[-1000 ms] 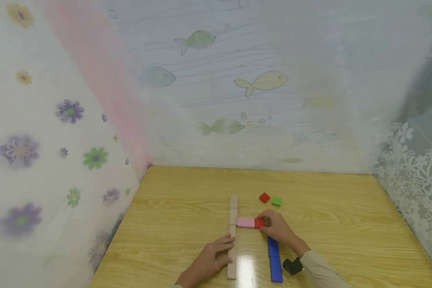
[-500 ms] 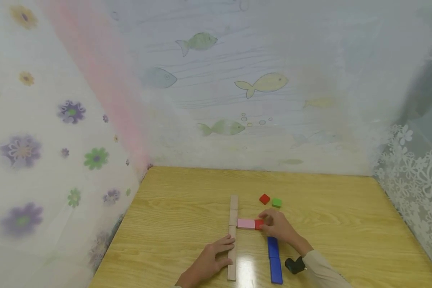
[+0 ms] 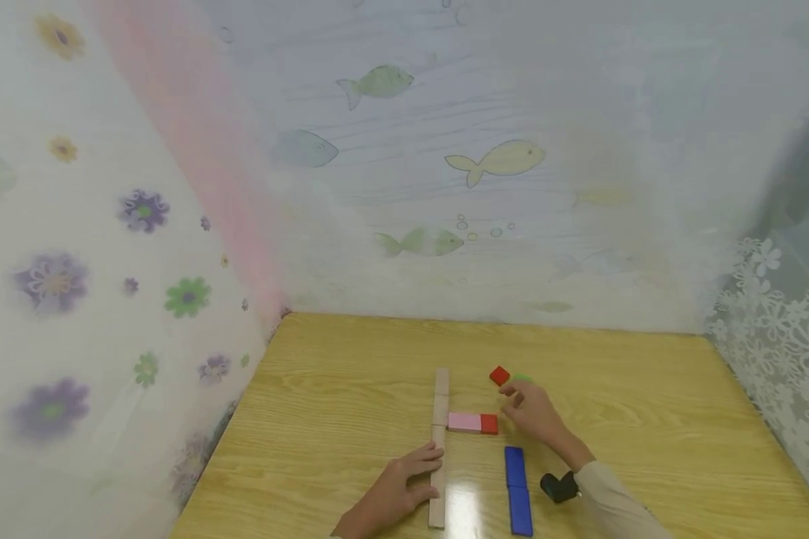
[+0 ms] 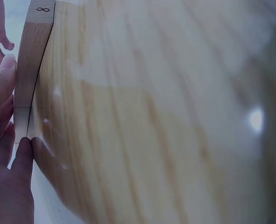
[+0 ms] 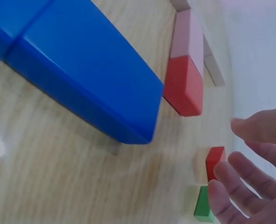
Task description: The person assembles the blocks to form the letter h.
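Note:
My left hand (image 3: 401,483) rests against a straight row of natural wood blocks (image 3: 441,397), its fingers extended over the row. In the left wrist view, fingertips touch the sides of these wood blocks (image 4: 32,60). A pink block (image 3: 464,422) and a red block (image 3: 489,424) lie end to end, running right from the row. My right hand (image 3: 539,415) hovers above the table with loosely bent fingers and holds nothing. Closest to its fingertips are a loose red block (image 3: 500,376) and a green block (image 3: 522,377), partly hidden behind the hand.
Two blue blocks (image 3: 515,467) lie end to end, right of the wood row and roughly parallel to it. A small black object (image 3: 559,486) shows beside the right sleeve. A patterned wall (image 3: 404,284) borders the back edge of the wooden table (image 3: 337,374).
My right hand has let go of the red block at the pink block's end and moved up and right toward the loose blocks. The left hand stays on the wood row.

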A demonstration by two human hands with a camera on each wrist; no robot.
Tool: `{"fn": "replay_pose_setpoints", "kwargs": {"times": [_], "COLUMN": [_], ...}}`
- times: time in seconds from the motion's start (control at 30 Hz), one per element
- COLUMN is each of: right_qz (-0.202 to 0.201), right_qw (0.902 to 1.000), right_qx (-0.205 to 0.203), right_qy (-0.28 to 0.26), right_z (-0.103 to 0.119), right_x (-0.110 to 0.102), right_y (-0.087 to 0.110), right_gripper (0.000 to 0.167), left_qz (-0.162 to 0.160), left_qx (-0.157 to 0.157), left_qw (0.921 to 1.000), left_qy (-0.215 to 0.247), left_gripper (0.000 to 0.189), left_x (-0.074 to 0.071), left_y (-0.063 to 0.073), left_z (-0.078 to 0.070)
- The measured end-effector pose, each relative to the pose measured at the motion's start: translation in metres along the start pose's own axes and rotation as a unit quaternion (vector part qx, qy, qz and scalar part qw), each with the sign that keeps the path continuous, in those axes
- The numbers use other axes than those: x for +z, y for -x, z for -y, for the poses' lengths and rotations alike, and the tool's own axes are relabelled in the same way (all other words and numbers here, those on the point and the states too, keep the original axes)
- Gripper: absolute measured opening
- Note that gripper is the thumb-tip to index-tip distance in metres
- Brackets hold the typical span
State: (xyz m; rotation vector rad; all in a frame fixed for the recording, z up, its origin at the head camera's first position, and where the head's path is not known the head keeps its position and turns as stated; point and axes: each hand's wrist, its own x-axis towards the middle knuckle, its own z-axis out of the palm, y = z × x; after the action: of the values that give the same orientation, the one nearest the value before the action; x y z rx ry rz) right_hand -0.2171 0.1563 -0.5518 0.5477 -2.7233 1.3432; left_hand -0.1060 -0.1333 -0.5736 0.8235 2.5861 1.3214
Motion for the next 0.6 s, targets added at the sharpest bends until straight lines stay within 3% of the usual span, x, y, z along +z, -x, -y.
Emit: {"fn": "replay_pose_setpoints", "kwargs": {"times": [0.4, 0.6], "right_qz": [-0.059, -0.066], "right_qw": [0.9979, 0.9972], "right_qx": [0.014, 0.029], "right_qy": [0.021, 0.019], "right_z": [-0.005, -0.016], "right_x": [-0.013, -0.018], "right_y": [-0.010, -0.011], "right_gripper": [0.022, 0.031], "left_qz": [0.008, 0.002], "left_qx": [-0.027, 0.000], "left_qw": [0.9995, 1.0000], "left_qy": [0.014, 0.001], "left_gripper": [0.047, 0.046], "left_x": [0.001, 0.001], "left_y": [0.001, 0.000], "left_z": [0.001, 0.003]}}
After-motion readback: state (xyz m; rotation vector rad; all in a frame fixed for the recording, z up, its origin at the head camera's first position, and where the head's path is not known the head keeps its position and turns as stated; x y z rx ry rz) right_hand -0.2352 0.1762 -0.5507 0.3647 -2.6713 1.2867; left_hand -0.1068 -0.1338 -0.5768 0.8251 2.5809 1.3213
